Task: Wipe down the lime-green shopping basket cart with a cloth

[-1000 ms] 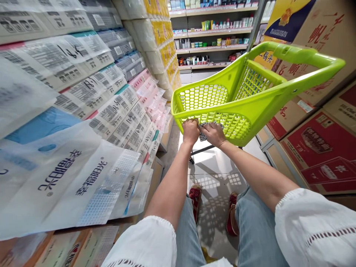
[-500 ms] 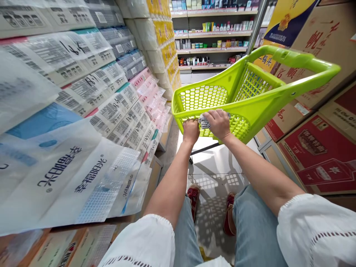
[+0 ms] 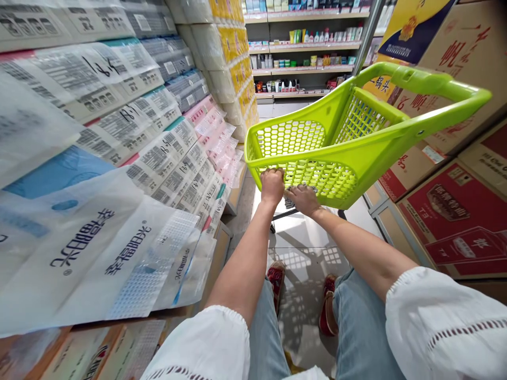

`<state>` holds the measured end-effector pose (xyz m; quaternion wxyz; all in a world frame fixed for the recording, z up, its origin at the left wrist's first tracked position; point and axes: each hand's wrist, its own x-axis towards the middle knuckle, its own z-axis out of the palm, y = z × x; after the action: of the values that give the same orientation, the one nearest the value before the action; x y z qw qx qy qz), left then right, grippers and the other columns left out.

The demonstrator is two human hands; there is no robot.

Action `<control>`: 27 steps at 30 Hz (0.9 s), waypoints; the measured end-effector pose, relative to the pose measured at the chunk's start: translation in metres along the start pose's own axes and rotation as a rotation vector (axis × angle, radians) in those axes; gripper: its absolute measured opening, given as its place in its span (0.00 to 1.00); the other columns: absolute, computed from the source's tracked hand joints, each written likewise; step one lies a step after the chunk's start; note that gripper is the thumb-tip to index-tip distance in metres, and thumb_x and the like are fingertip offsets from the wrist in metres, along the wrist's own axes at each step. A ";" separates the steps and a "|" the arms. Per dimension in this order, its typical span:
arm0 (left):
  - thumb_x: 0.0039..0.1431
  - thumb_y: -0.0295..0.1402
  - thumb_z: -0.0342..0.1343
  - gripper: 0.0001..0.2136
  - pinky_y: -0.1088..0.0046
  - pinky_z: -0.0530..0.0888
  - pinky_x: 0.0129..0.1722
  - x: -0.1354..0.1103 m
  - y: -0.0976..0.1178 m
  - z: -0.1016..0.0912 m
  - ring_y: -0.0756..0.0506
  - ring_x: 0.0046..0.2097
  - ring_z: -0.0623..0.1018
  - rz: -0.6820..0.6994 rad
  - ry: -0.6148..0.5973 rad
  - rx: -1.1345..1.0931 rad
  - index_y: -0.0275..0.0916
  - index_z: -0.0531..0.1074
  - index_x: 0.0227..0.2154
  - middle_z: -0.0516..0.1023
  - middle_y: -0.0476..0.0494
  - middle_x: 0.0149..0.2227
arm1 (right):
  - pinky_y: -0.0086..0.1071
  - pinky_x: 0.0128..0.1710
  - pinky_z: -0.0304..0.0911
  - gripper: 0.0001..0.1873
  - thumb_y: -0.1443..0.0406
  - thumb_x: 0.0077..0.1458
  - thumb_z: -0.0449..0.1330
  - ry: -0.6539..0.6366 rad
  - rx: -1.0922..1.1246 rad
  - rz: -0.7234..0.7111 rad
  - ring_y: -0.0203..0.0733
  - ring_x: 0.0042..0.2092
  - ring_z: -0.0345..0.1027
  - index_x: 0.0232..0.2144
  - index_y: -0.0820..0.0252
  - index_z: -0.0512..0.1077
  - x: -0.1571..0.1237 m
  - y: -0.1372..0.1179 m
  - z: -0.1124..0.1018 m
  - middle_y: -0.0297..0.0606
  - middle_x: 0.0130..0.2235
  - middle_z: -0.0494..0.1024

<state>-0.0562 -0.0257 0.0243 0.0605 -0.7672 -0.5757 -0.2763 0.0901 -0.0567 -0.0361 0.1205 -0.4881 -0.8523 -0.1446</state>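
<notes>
A lime-green plastic shopping cart (image 3: 372,155) stands sideways in front of me, its basket side pierced with rows of holes. My left hand (image 3: 272,184) is closed around the mesh near the basket's left end. Just right of it and slightly lower, my right hand (image 3: 304,198) is closed on a grey-and-white cloth (image 3: 289,203), pressed against the lower edge of the same side. Most of the cloth is hidden under the fingers. Through the holes, no goods can be made out in the basket.
Plastic-wrapped tissue packs (image 3: 130,237) are stacked close on my left, with yellow-and-white bundles (image 3: 233,47) beyond. Cardboard cartons (image 3: 455,211) line the right side. Shelves of bottles and jars (image 3: 304,47) stand at the back. Sunlit floor tiles (image 3: 304,232) lie under the cart.
My right hand has moved down and a little left with the cloth, from the middle of the mesh to the basket's lower edge. My left hand keeps its place.
</notes>
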 end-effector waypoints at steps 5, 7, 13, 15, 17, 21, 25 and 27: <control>0.64 0.30 0.45 0.13 0.62 0.65 0.49 0.001 -0.003 0.002 0.40 0.46 0.74 0.018 -0.003 0.002 0.37 0.76 0.40 0.78 0.35 0.39 | 0.37 0.43 0.52 0.18 0.65 0.65 0.44 0.058 -0.031 -0.019 0.45 0.47 0.62 0.48 0.52 0.71 0.007 0.007 -0.008 0.39 0.47 0.76; 0.64 0.30 0.45 0.13 0.62 0.65 0.48 0.001 -0.004 0.001 0.39 0.47 0.74 0.013 -0.016 -0.013 0.37 0.76 0.39 0.78 0.35 0.39 | 0.38 0.44 0.51 0.18 0.65 0.65 0.43 0.178 -0.050 0.002 0.45 0.46 0.62 0.49 0.52 0.71 0.017 0.016 -0.024 0.39 0.46 0.76; 0.64 0.29 0.44 0.13 0.61 0.64 0.47 -0.005 0.001 -0.010 0.39 0.46 0.73 0.039 -0.008 0.058 0.37 0.74 0.38 0.77 0.35 0.39 | 0.40 0.47 0.51 0.17 0.63 0.64 0.47 0.435 -0.042 0.136 0.47 0.49 0.61 0.51 0.53 0.70 0.028 0.037 -0.080 0.41 0.50 0.74; 0.64 0.28 0.43 0.13 0.60 0.63 0.48 -0.009 0.009 -0.014 0.39 0.45 0.73 0.078 0.020 0.078 0.36 0.74 0.37 0.76 0.34 0.38 | 0.40 0.49 0.51 0.17 0.62 0.63 0.49 0.470 -0.019 0.161 0.48 0.50 0.60 0.51 0.54 0.70 0.024 0.041 -0.091 0.42 0.50 0.74; 0.64 0.28 0.43 0.13 0.60 0.62 0.49 -0.013 0.020 -0.014 0.39 0.45 0.72 0.156 0.030 0.071 0.37 0.74 0.37 0.76 0.35 0.37 | 0.40 0.50 0.51 0.18 0.61 0.62 0.50 0.494 0.001 0.178 0.48 0.50 0.60 0.51 0.55 0.70 0.020 0.045 -0.096 0.43 0.50 0.74; 0.65 0.27 0.42 0.13 0.60 0.62 0.49 -0.013 0.044 -0.004 0.39 0.46 0.72 0.251 -0.049 -0.001 0.37 0.73 0.39 0.76 0.35 0.38 | 0.40 0.50 0.52 0.18 0.60 0.62 0.50 0.513 0.023 0.204 0.48 0.51 0.60 0.50 0.55 0.70 0.010 0.051 -0.098 0.42 0.50 0.74; 0.63 0.23 0.42 0.14 0.59 0.63 0.49 -0.005 0.053 0.008 0.39 0.45 0.73 0.132 -0.075 -0.016 0.35 0.74 0.38 0.77 0.33 0.37 | 0.40 0.50 0.51 0.18 0.61 0.62 0.49 0.477 0.007 0.179 0.48 0.51 0.60 0.51 0.53 0.70 0.005 0.055 -0.095 0.41 0.51 0.73; 0.61 0.23 0.43 0.14 0.60 0.64 0.48 0.000 0.052 0.011 0.39 0.44 0.74 0.102 -0.065 -0.016 0.35 0.75 0.36 0.78 0.34 0.37 | 0.40 0.51 0.51 0.18 0.62 0.62 0.49 0.456 -0.012 0.165 0.48 0.52 0.59 0.52 0.52 0.69 0.005 0.056 -0.090 0.40 0.53 0.73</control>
<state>-0.0046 -0.0386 0.0265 0.0498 -0.8046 -0.5352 -0.2523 0.1424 -0.0584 0.0563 0.3183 -0.5117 -0.7594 -0.2455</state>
